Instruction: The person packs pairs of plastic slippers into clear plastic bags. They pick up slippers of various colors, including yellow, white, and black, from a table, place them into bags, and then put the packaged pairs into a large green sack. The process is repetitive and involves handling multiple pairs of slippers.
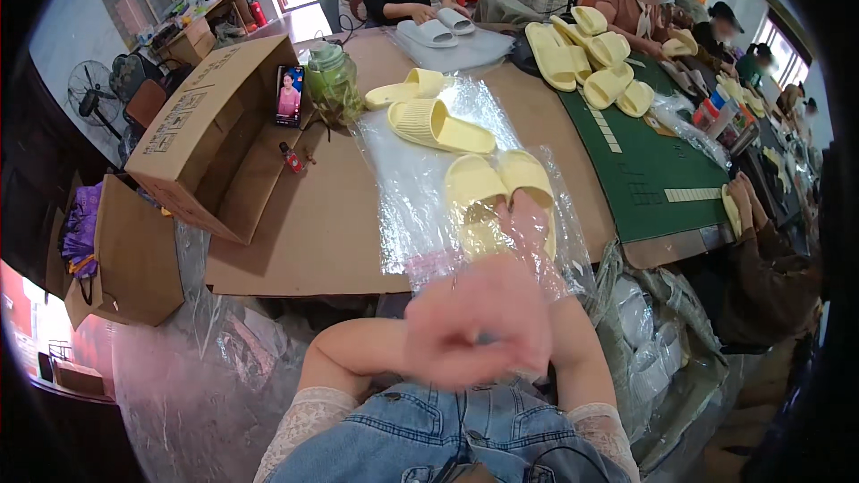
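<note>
My right hand (530,225) reaches inside a clear plastic bag (565,255), its fingers gripping a pair of pale yellow slippers (475,181) near their straps. The slippers lie side by side at the table's near edge, toes pointing away from me. Closer to my body, my left hand (479,322) is raised and curled, smeared by motion; whether it holds anything does not show. A pinkish strip (431,266) on clear plastic lies just beyond it. Farther off, two loose yellow slippers (438,127) rest on a stack of clear bags (407,206).
To the left stand an open cardboard box (206,98), a phone (289,96), a green-filled jar (331,80) and a small red bottle (292,158). A green cutting mat (617,170) with piled yellow slippers (608,49) lies right. Co-workers sit around the table; one handles white slippers (428,33).
</note>
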`<state>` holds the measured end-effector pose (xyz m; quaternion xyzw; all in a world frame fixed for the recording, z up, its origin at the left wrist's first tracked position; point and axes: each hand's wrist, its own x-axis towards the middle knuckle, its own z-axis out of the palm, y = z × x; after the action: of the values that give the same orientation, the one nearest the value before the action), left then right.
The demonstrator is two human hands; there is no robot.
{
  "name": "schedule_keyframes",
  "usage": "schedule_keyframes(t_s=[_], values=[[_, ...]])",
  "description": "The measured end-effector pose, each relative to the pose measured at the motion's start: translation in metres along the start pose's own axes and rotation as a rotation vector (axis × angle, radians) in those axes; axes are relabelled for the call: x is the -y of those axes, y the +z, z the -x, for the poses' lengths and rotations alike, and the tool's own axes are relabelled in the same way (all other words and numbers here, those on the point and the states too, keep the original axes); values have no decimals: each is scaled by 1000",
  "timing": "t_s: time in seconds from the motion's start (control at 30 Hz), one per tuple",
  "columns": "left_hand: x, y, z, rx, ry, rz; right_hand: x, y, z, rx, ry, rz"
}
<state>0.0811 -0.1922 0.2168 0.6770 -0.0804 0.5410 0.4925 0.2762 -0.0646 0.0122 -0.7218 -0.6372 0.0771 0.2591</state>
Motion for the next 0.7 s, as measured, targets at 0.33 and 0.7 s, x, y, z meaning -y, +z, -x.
schedule_keyframes(t_s=[0.33,0.7], values=[[159,-129,72,116,-144,-1421,-3,0,-6,37,22,47],[185,-159,120,-82,-473,-1162,-6,-7,0,89,-42,-38]])
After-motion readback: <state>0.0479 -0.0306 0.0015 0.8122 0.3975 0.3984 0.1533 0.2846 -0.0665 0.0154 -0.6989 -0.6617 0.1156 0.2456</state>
